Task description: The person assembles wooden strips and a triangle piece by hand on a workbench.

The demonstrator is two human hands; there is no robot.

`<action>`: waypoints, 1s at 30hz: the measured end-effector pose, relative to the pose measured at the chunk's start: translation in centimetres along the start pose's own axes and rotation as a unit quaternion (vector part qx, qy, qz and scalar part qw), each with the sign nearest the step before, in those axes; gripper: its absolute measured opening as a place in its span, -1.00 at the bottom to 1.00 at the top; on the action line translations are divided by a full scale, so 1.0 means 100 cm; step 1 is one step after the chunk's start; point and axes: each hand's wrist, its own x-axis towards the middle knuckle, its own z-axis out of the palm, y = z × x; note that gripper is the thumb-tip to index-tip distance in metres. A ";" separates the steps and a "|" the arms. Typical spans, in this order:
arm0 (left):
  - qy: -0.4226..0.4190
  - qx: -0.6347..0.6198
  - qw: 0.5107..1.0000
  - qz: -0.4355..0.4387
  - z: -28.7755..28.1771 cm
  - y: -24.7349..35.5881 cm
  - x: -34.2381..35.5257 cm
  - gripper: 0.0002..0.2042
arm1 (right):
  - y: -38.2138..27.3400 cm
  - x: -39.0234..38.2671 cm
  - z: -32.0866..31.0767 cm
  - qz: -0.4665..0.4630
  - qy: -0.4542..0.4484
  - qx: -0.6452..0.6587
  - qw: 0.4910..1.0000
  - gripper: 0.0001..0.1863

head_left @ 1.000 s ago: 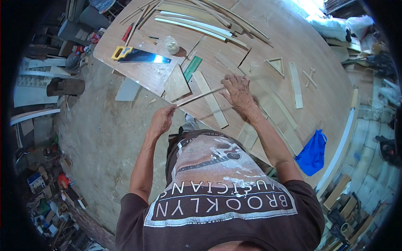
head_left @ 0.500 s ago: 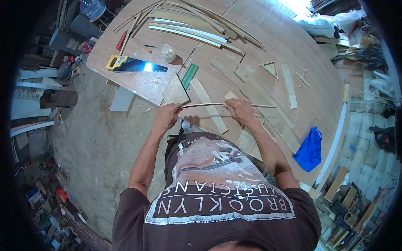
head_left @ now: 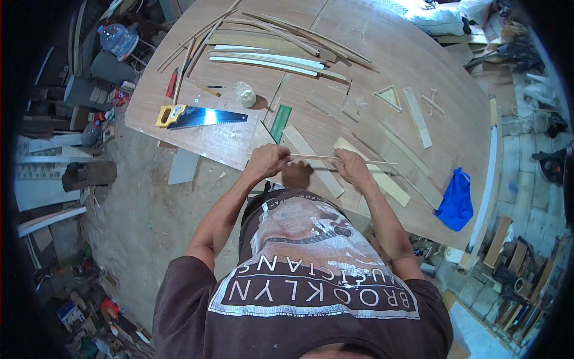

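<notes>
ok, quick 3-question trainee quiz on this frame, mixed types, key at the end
1. True or false: both hands grip the same thin wooden stick.
2. Which thing lies nearest the left hand?
A. the blue cloth
B. the green ruler
C. the wooden triangle
3. Fill in: the handsaw has a ____ handle.

Key
1. True. The left hand and right hand each close on the stick, held level above the table near its front edge.
2. B.
3. Yellow.
</notes>
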 end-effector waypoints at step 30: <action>0.077 0.085 0.978 0.175 -0.011 -0.016 0.044 -0.73 | -0.010 -0.024 -0.006 0.134 0.028 -0.049 0.989 -0.77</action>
